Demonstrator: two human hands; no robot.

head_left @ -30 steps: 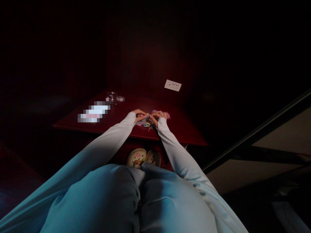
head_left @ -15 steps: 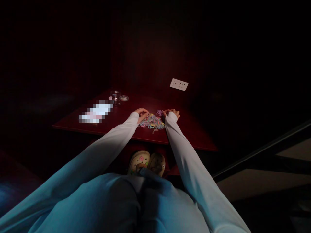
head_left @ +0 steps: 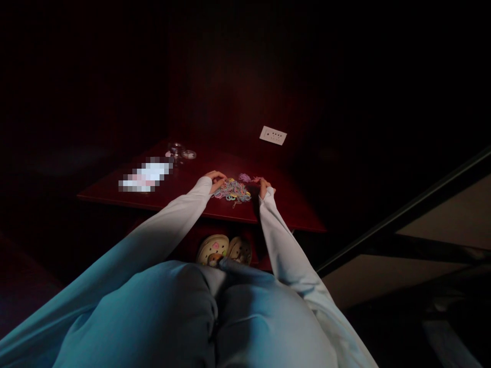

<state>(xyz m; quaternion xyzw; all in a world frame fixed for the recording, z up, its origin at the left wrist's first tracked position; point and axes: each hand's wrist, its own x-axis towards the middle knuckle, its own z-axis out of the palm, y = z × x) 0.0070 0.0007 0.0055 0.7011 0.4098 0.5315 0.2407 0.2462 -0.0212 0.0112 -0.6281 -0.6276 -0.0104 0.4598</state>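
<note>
The person is sitting close to a dark red table, with pale clogs showing beneath its near edge. Just inside that edge, a small pale loop is lying at the front of a heap of pastel rings, which is spreading between the hands, probably so that both can reach it. The left hand is curving around the heap's left side, fingers bent, perhaps guarding it from scattering; whether it is gripping any rings, one cannot tell. The right hand is bending its fingertips to a reddish bunch, apart from the heap, though whether they are pinching it or only touching it is unclear. A purple bunch is lying just beside, seemingly grouped by colour. Over to the left, a bright panel (its face blurred out) is lying well apart from the rings, and farther back a clear jar is standing beside a clear round piece, possibly its lid. Beyond, a white socket plate is showing on the wall.
</note>
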